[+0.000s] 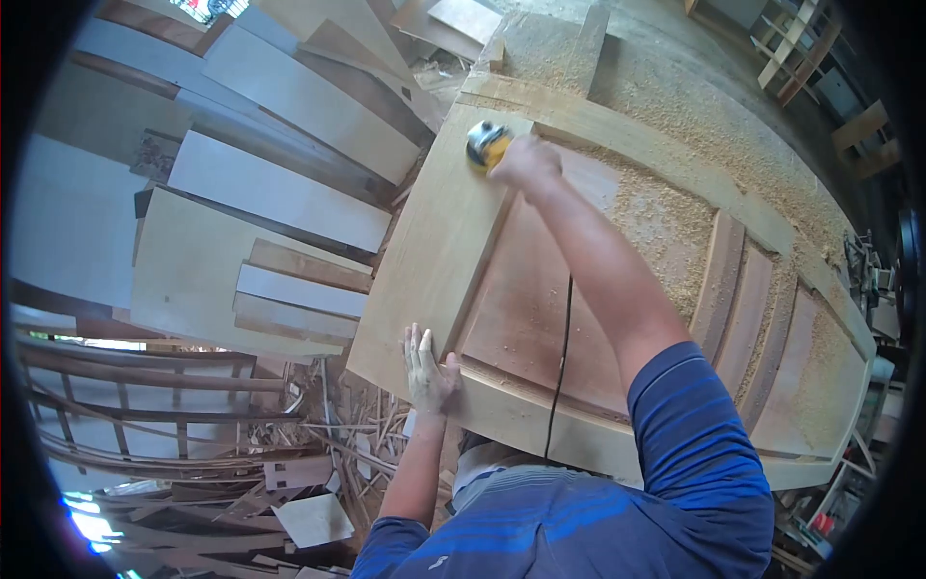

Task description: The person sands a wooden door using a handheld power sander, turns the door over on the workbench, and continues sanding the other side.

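Note:
A large panelled wooden door [579,415] lies flat in front of me. Near its far left corner, my right hand [528,164] is wrapped round a yellow power tool with a silver head, which looks like an angle grinder [479,145]. The tool's head rests on the door's pale end rail, and its underside is hidden. A black cord [563,352] runs across the door panel toward my body. My left hand [429,374] lies flat with fingers stretched out on the near left corner of the door, holding nothing.
Wood shavings [666,207] cover the far panels and the work surface [646,96] beyond. Several boards [280,193] lean or lie to the left. Scrap wood [357,434] litters the floor at lower left. A wooden rack [796,48] stands at the far right.

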A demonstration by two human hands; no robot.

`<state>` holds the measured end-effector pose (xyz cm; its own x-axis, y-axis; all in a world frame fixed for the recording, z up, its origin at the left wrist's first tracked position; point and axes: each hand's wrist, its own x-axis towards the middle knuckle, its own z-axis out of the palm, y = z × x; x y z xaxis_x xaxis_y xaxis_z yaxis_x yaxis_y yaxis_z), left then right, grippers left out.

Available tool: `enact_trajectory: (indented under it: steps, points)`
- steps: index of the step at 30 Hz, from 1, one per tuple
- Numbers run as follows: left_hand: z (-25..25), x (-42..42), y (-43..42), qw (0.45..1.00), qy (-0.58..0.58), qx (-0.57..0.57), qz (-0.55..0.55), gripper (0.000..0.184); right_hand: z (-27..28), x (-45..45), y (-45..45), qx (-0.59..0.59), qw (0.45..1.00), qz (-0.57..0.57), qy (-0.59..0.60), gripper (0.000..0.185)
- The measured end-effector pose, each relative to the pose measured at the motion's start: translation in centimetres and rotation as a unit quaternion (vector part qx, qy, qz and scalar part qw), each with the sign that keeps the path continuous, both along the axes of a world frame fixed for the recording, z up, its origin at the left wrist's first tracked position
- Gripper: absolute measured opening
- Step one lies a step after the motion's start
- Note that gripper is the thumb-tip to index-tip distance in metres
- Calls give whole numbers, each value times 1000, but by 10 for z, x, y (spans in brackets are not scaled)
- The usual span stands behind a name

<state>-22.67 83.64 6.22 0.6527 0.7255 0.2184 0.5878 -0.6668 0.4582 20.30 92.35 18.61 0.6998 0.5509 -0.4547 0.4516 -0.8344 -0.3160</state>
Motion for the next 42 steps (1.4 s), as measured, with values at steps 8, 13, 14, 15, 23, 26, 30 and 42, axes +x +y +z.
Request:
enact_trajectory:
  steps: [8, 13, 14, 15, 23, 26, 30, 42]
  points:
    - [3, 0, 4, 999, -3, -32, -5, 68, -7, 93, 34, 33, 993, -82, -82, 68]
    - [5, -4, 4, 999, -9, -37, -3, 68, -9, 83, 31, 2, 997, -60, -45, 78]
    - [0, -6, 4, 999, -16, -33, -2, 68, -9, 76, 25, 0, 998, -44, -38, 78]
    - [-2, -7, 2, 999, -24, -30, 1, 69, -19, 67, 20, 27, 998, -26, -40, 75]
    - [2, -20, -11, 982, -119, 72, 130, 79, -3, -94, -35, -1, 993, 118, -18, 58]
    - [5, -26, -24, 968, -153, 74, 184, 78, -7, -157, -54, -3, 984, 173, -35, 59]
    - [16, -39, -50, 963, -168, 66, 201, 78, -9, -233, -77, 25, 974, 226, -20, 66]
    - [0, -61, -28, 990, -50, 56, 122, 85, -10, -283, -68, 64, 957, 281, 35, 61]
